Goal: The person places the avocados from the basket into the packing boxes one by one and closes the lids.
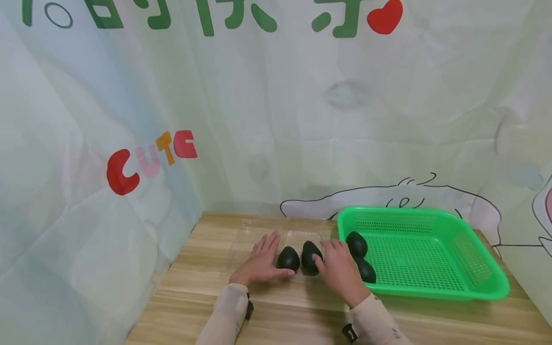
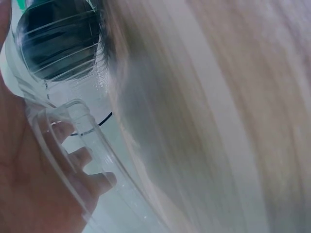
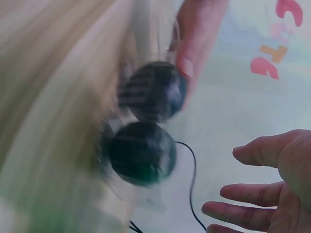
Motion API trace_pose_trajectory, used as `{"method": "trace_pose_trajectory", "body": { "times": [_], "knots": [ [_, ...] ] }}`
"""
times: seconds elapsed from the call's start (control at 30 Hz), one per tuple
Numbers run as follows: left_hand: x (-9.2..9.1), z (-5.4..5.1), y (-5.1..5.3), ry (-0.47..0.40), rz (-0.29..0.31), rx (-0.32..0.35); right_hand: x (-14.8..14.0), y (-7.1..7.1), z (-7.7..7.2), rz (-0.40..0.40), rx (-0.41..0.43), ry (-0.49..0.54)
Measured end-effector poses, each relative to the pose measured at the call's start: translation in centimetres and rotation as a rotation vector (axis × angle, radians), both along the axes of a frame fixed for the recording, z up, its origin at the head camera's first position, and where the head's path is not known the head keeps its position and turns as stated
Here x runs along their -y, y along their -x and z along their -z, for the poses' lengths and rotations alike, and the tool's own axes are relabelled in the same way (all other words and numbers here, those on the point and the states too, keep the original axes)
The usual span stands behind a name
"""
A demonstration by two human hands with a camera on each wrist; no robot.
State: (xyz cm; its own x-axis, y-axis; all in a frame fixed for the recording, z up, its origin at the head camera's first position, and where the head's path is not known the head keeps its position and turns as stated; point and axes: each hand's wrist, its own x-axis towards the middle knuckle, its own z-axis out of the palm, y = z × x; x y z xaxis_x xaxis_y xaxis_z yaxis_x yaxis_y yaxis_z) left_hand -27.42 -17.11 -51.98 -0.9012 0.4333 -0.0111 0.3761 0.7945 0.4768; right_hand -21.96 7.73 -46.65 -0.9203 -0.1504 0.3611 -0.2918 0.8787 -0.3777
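Observation:
Two dark avocado-like fruits, a left one and a right one, sit side by side in a clear plastic container on the table. My left hand rests at the container's left part, fingers extended, thumb by the left fruit; the left wrist view shows its fingers through the clear plastic. Beside the right fruit is my right hand, its thumb near that fruit in the head view. In the right wrist view, this hand has spread fingers and grips nothing; both fruits show apart from it.
A green perforated basket stands right of the container, with two more dark fruits at its left end. A printed curtain hangs behind the wooden table and along its left side.

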Motion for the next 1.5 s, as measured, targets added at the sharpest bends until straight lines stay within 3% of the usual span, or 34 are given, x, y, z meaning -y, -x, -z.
{"method": "trace_pose_trajectory", "body": {
  "times": [0.37,0.6,0.77,1.13,1.5],
  "knots": [
    [0.1,0.0,0.3,0.008,0.017,-0.02,-4.0,0.6,-3.0,-0.028,-0.023,0.031],
    [0.1,0.2,0.2,0.013,0.019,-0.028,-6.3,1.1,-4.6,-0.036,0.032,-0.033],
    [0.0,0.2,0.1,0.008,0.016,-0.025,-8.0,1.8,-5.4,-0.067,0.022,-0.075],
    [0.1,0.2,0.1,-0.007,0.008,-0.023,-10.2,3.7,-6.2,-0.12,0.125,-0.178],
    [0.0,0.1,0.2,-0.015,0.014,-0.017,-11.1,5.7,-5.0,-0.165,0.322,-0.286]
  ]
}}
